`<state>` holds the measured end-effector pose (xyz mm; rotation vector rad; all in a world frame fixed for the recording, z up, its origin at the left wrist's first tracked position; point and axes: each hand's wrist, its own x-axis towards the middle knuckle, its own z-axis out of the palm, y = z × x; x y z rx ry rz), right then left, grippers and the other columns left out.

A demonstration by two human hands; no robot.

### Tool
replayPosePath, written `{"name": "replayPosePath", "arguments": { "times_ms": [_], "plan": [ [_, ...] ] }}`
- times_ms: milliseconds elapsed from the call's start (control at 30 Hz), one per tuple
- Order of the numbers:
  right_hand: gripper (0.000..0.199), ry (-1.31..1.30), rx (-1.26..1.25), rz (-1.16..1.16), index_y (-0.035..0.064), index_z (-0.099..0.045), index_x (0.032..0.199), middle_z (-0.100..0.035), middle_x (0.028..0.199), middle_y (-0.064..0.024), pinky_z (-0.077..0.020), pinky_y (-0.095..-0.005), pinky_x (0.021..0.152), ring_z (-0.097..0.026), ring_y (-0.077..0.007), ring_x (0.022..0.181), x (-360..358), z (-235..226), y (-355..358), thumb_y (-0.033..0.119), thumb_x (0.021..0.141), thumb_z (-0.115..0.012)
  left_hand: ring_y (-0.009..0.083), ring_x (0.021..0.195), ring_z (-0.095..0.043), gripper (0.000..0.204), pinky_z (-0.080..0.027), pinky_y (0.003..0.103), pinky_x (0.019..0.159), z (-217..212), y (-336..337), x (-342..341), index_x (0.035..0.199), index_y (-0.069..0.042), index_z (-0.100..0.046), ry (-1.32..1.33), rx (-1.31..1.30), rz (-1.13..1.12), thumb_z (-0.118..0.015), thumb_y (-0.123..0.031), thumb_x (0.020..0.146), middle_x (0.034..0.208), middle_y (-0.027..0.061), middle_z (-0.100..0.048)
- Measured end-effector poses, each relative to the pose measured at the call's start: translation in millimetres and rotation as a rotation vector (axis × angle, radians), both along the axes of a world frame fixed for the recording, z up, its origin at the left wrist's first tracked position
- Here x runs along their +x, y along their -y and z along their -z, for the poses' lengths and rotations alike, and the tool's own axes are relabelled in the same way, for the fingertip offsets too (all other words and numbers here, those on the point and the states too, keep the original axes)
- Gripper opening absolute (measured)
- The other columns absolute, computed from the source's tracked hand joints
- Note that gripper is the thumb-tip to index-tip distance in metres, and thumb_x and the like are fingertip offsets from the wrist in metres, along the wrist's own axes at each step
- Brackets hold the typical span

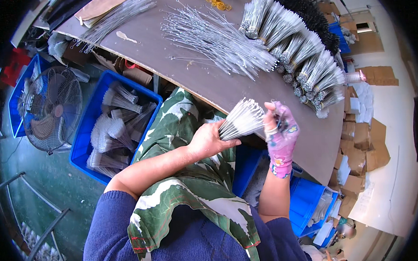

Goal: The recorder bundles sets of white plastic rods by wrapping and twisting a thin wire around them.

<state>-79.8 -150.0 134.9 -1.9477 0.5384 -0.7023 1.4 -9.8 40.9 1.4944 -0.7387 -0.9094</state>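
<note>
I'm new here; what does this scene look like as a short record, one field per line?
Left hand: holds a bundle of white-bristled brushes
Right hand: in a pink flowered glove, close to the bundle's right side
Table: loose silvery wires, brush bundles, yellow bands
Left of the lap: blue bin with more bundles
Further left: fan

We are holding a bundle [242,119] in our left hand [211,139], our right hand [282,127] being just right of it. On the table [207,86] before us, wires [216,39] are lying between a sheet [103,9] at left and more bundles [301,47] at right. A bin [86,131] is standing left, a fan [58,110] beyond it.
</note>
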Motion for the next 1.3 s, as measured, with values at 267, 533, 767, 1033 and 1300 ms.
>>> {"name": "replayPosePath", "arguments": {
  "times_ms": [267, 533, 767, 1033, 1300],
  "plan": [
    [0.027, -0.126, 0.163, -0.122, 0.0012, -0.057, 0.104, -0.06, 0.1, -0.004, -0.0446, -0.0251, 0.084, -0.057, -0.0114, 0.094, 2, 21, 15, -0.003, 0.079, -0.065, 0.0146, 0.091, -0.058, 0.055, -0.047, 0.03, 0.082, 32, 7, -21, 0.113, -0.001, -0.051, -0.329, -0.158, -0.003, -0.068, -0.042, 0.081, 0.101, 0.006, -0.061],
    [0.028, -0.134, 0.357, -0.186, 0.0031, -0.06, 0.106, -0.06, 0.108, -0.0027, -0.0429, -0.0254, 0.088, -0.055, -0.0112, 0.098, -6, 52, 34, -0.005, 0.08, -0.062, 0.0105, 0.062, -0.055, 0.059, -0.048, 0.024, 0.06, 37, 8, -6, 0.111, -0.003, -0.055, -1.137, -0.033, 0.197, -0.042, -0.057, 0.091, 0.085, 0.0042, -0.061],
    [0.022, -0.02, 0.347, -0.226, 0.0037, -0.064, 0.1, -0.058, 0.112, -0.0037, -0.0405, -0.0268, 0.092, -0.055, -0.0143, 0.104, -8, 55, 35, -0.005, 0.08, -0.062, 0.0066, 0.059, -0.05, 0.053, -0.043, 0.021, 0.055, 45, 10, -12, 0.098, -0.005, -0.054, -0.879, -0.13, 0.14, -0.048, -0.057, 0.089, 0.074, 0.0003, -0.054],
    [0.018, 0.026, 0.129, 0.089, 0.0038, -0.062, 0.104, -0.062, 0.096, -0.0025, -0.0428, -0.0268, 0.086, -0.057, -0.0123, 0.093, -13, 38, 5, 0.004, 0.086, -0.061, 0.0068, 0.06, -0.05, 0.045, -0.043, 0.021, 0.055, 48, 4, -7, 0.094, -0.005, -0.054, -0.911, -0.174, 0.123, -0.065, -0.047, 0.083, 0.068, -0.0004, -0.053],
    [0.045, 0.039, 0.319, 0.027, -0.0001, -0.048, 0.123, -0.058, 0.102, -0.0028, -0.0429, -0.0235, 0.079, -0.052, -0.0081, 0.086, -15, 36, -17, -0.001, 0.081, -0.065, 0.0075, 0.066, -0.053, 0.043, -0.047, 0.023, 0.06, 35, -1, -2, 0.104, -0.005, -0.055, -0.857, -0.211, 0.13, -0.078, -0.027, 0.075, 0.078, -0.0003, -0.057]
  ]
}}
